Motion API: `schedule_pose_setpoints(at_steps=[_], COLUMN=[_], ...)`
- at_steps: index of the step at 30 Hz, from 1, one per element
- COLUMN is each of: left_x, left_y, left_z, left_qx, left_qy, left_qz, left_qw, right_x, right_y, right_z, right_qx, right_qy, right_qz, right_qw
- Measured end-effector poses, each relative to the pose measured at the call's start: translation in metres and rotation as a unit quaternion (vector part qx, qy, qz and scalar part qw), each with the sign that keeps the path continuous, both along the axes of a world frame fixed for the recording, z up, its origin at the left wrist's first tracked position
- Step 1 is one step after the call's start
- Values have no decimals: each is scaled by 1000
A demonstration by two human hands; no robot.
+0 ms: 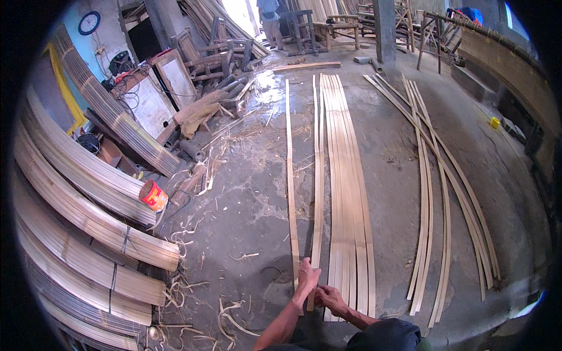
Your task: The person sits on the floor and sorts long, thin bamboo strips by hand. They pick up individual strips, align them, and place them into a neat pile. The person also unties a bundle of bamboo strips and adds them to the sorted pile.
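Observation:
A long, pale bamboo strip (pixel 318 222) lies lengthwise ahead of me, its near end under both hands. My left hand (pixel 307 276) is closed on it from the left, a little above its end. Just below, my right hand (pixel 331 299) grips the same strip from the right with curled fingers; its fingertips are partly hidden. To the right, a row of bamboo strips (pixel 345 205) lies side by side on the floor. Another single strip (pixel 290 175) lies to the left, its near end passing behind my left hand.
Loose strips (pixel 448 193) cross each other on the right floor. Tied bundles of strips (pixel 88 216) are stacked at left, beside a red tin (pixel 153 195) and scattered shavings (pixel 231 316). A concrete post (pixel 385 32) and a standing person (pixel 270 20) are at the back.

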State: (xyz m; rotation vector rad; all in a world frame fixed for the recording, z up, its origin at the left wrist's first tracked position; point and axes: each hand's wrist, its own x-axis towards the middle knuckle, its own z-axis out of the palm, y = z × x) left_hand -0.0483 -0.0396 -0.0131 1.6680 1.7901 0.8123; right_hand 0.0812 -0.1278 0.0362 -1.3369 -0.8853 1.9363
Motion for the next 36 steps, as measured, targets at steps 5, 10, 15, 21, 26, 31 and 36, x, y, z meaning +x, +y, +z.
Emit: schedule_pose_setpoints(at_steps=[5,10,15,21,26,31,36], left_x=[-18,-11,-5,2,27,19,27], left_y=[1,-3,6,-7,-18,-30,-33], left_z=[19,68,55,45,49,14,26], left_qx=[-155,-231,-210,4,-68,-19,-77], left_qy=[-304,-453,-491,-180,-217,-107,-122], left_qz=[2,7,38,98,92,63,41], left_qw=[940,861,844,979,969,992,989], right_x=[3,19,33,20,19,7,13], right_y=[-1,-5,-5,7,-15,-23,-27], right_z=[0,22,3,78,29,23,21], right_qx=[39,-14,53,138,163,138,108], right_qy=[-74,80,59,-117,-174,-205,-215], right_qz=[60,-16,-44,-113,-78,-51,-37], right_qw=[995,997,996,977,968,968,970])
